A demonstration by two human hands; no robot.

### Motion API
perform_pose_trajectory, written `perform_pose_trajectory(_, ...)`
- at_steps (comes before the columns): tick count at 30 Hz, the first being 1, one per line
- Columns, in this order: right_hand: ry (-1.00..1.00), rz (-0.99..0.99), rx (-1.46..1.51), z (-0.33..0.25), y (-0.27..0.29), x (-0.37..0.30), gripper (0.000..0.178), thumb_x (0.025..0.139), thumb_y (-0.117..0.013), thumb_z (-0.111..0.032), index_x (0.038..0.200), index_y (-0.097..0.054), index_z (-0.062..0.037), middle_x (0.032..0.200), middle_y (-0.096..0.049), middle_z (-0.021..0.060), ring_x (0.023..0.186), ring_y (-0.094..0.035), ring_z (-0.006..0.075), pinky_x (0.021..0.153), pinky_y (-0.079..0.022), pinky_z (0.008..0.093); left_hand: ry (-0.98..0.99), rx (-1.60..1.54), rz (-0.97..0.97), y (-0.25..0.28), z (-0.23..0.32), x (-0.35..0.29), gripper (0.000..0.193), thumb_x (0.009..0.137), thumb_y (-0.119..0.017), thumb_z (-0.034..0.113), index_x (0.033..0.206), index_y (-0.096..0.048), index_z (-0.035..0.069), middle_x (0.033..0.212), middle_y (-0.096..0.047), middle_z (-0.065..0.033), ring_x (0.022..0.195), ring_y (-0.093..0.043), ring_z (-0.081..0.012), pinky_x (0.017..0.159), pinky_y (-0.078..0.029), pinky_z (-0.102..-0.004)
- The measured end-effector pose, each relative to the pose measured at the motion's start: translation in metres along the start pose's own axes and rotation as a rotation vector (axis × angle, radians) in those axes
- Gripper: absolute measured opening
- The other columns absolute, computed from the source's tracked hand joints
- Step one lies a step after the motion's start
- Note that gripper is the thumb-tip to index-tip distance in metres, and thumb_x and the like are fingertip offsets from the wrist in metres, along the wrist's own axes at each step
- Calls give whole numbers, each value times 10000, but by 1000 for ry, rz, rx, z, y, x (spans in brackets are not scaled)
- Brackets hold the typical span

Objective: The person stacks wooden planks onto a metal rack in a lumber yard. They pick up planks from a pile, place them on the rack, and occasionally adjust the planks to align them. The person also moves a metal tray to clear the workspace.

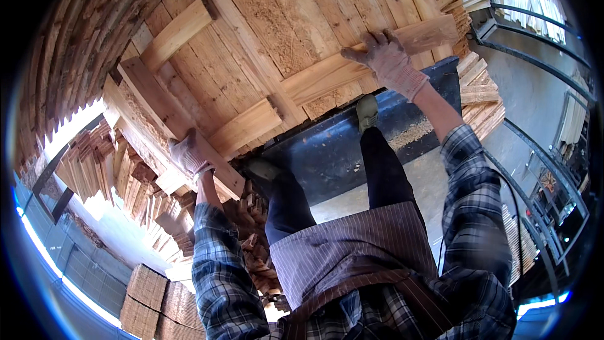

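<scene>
My left hand (186, 152), in a knitted glove, closes round the edge of a reddish-brown plank (153, 99) at the left of a wooden platform. My right hand (393, 66), also gloved, lies across a paler board (327, 79) at the right. Its fingers bend over the board's far edge and its thumb points left; the fingertips are partly hidden. Two short boards, one farther away (177, 34) and one nearer (246, 127), lie across the platform's long planks (270, 12) between my hands. Sawdust covers parts of these planks.
Rough timber stacks rise at the far left (82, 44) and the right (481, 97). A dark metal sheet (327, 151) with sawdust lies under my feet. Metal railings (535, 132) stand at the right. Bundled wood (148, 299) sits at the lower left.
</scene>
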State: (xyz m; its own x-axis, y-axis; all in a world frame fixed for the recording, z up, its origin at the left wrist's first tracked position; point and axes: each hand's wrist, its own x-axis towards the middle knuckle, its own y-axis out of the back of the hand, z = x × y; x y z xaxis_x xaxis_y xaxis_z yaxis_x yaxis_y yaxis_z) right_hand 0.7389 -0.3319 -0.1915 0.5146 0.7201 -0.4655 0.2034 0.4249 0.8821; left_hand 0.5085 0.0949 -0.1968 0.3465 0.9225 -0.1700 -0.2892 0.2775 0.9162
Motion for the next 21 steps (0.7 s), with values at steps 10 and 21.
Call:
perform_pose_trajectory(10, 2, 156, 152, -44, -9, 9, 539, 900, -535, -160, 1395, -439, -351, 1227, -511, 149, 1176, -475, 338, 1019, -385, 477, 17, -179, -37, 8, 9, -9, 427, 704, -752, 241, 949, -604, -76, 825, -679, -196, 706, -625, -283, 696, -496, -379)
perform_pose_trajectory(21, -102, 222, 1007, -86, 61, 60, 900, 752, -746, -458, 1461, -325, -99, 1299, -514, 253, 1135, -545, 406, 987, -440, 446, 71, -668, -243, 10, 66, -63, 246, 760, -762, 99, 898, -582, 4, 776, -628, -81, 652, -584, -164, 601, -505, -298)
